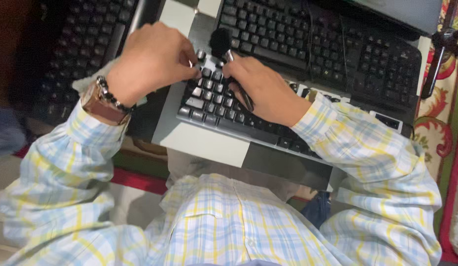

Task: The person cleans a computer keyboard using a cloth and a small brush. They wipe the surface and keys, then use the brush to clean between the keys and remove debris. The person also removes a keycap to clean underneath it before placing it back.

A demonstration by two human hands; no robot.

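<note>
Sleeves first: plaid yellow-and-blue shirt fills the bottom of the head view, both forearms reaching up and inward.

Left hand [152, 59] wears a brown strap and bead bracelet [108, 98] at the wrist. Fingers curled, tips pinched at the upper-left corner keys of the grey-framed keyboard [224, 111]; looks closed on a keycap, but the cap itself is too small to confirm.

Right hand [268, 88] is clamped on a dark-handled brush [229, 59]. Handle runs under the fingers, round black bristle head sticks out above the fingertips, over the same corner of the keyboard.

Geometry:
- keyboard long axis runs from upper left to lower right, on a diagonal across a white and grey board [199, 140]
- both hands sit on its left end, close together, fingertips nearly meeting; right end passes under the right sleeve
- brush axis roughly crosses the key rows, bristles pointing away from the person
- left hand comes in from the left edge, right hand lies across the key field; both are about equally near the working corner

Further out: second black keyboard [307, 34] lies just beyond, parallel-ish, untouched. Third black keyboard [83, 44] in shadow at far left. Black tripod leg [438, 59] at the right edge over patterned red-and-gold cloth [436, 113].
</note>
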